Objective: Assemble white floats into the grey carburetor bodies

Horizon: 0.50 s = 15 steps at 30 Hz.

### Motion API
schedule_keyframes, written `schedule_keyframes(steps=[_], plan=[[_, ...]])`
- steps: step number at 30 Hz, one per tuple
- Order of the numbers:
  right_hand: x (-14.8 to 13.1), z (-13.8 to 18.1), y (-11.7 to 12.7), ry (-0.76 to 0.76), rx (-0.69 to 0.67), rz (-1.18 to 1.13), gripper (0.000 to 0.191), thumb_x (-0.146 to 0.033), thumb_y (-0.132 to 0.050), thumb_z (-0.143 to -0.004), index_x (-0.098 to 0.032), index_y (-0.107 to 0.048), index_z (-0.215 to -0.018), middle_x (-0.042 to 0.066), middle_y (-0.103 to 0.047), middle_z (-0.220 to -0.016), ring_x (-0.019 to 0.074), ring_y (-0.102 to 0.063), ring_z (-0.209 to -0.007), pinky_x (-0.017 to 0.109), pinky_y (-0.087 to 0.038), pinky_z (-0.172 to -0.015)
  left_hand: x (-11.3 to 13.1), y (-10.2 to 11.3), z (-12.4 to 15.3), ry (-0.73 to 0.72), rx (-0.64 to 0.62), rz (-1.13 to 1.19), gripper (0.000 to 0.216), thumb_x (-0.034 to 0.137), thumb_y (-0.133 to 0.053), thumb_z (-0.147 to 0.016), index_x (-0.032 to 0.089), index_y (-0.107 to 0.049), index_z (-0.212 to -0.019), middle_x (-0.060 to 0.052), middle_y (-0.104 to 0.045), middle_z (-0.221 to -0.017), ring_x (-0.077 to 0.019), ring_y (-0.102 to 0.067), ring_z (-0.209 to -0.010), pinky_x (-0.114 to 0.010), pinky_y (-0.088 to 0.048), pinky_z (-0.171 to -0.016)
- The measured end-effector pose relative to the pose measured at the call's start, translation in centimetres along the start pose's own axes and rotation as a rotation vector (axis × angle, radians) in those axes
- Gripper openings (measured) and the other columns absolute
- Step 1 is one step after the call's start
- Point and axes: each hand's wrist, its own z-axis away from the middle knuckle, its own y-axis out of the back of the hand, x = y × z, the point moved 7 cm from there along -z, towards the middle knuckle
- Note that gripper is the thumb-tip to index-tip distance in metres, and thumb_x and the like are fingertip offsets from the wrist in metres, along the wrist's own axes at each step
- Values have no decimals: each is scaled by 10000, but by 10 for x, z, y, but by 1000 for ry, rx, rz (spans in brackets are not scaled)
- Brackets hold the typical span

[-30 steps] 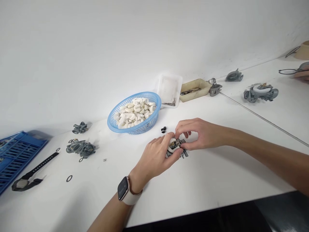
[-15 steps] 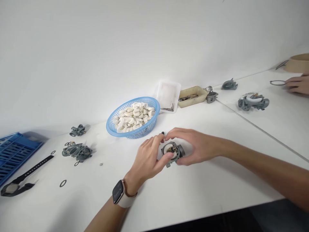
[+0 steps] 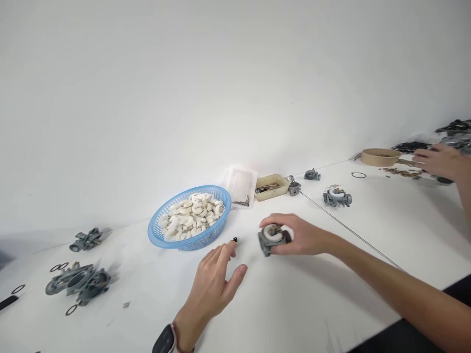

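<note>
While the right hand (image 3: 302, 236) grasps a grey metal part (image 3: 265, 246) bearing a white curved piece (image 3: 271, 238), right of the blue basket (image 3: 209, 240) in the head view, the left hand (image 3: 210, 279) is released over the worktop (image 3: 287, 304), close to a small black piece (image 3: 235, 239); contact cannot be confirmed.

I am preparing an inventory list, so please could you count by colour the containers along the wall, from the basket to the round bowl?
Blue basket: 1
White tray: 1
Cream rectangular box: 1
Tan round bowl: 1
Total: 4
</note>
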Motion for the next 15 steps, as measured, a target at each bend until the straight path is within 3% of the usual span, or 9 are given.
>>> schedule_keyframes(steps=[4,7,10,12,15], plan=[[38,62,72,-220,225,137,539,-502,-821,-847,-262,-684,-1310,116,-705,-1333,310,-700,-1130,436,-584,-979,19,2,1,-100,22,-21,241,421,-390,-1119,231,-457,-1252,-48,-691,-891,-236,-682,-730,-354,-527,-648],[65,119,124,-371,383,312,494,-512,-778,-882,-255,-693,-1295,138,-689,-1358,297,-696,-1072,378,-589,-851,37,1,2,-176,30,-21,257,434,-380,-1117,224,-453,-1248,-46,-690,-841,-240,-675,-674,-355,-509,-597],[79,162,169,-491,593,480,399,-499,-656,-957,-210,-709,-1227,166,-703,-1293,228,-656,-879,322,-519,-698,51,-3,3,-218,17,-7,266,447,-376,-1111,221,-462,-1223,-51,-692,-826,-240,-659,-642,-356,-494,-567],[83,176,187,-558,688,553,390,-483,-604,-979,-191,-695,-1220,174,-701,-1264,206,-612,-827,331,-490,-690,57,-6,5,-240,4,1,268,445,-375,-1107,216,-468,-1212,-46,-686,-808,-235,-634,-617,-356,-488,-554],[83,174,194,-576,727,610,382,-461,-542,-1000,-174,-687,-1206,175,-697,-1226,205,-598,-835,348,-476,-726,61,-8,6,-258,3,-4,253,430,-389,-1100,213,-478,-1197,-36,-672,-778,-228,-611,-595,-352,-484,-550]])
